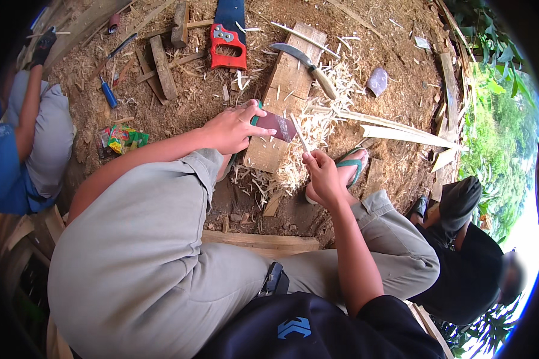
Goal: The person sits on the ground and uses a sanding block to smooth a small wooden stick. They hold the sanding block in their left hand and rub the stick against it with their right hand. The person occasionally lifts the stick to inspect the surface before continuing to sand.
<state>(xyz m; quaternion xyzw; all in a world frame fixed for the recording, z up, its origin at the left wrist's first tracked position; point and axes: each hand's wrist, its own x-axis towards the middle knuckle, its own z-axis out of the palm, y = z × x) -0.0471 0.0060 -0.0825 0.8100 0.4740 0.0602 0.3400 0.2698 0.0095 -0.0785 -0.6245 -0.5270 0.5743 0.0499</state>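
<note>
Sandpaper Met Bamboo Sliver

Sandpaper (276,125), dark red, sat pinched in the left hand (230,128) against a thin bamboo sliver (300,140) gripped by the right hand (322,173), above the wooden plank (281,102) and shavings (314,122). Smoothing looked underway; steady, light strokes seemed needed next.

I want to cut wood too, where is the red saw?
The red-handled saw lies on the sawdust at the top, beyond the left hand, left of the curved knife.

Thin stick's (300,141) base inside hand (324,176)
</note>
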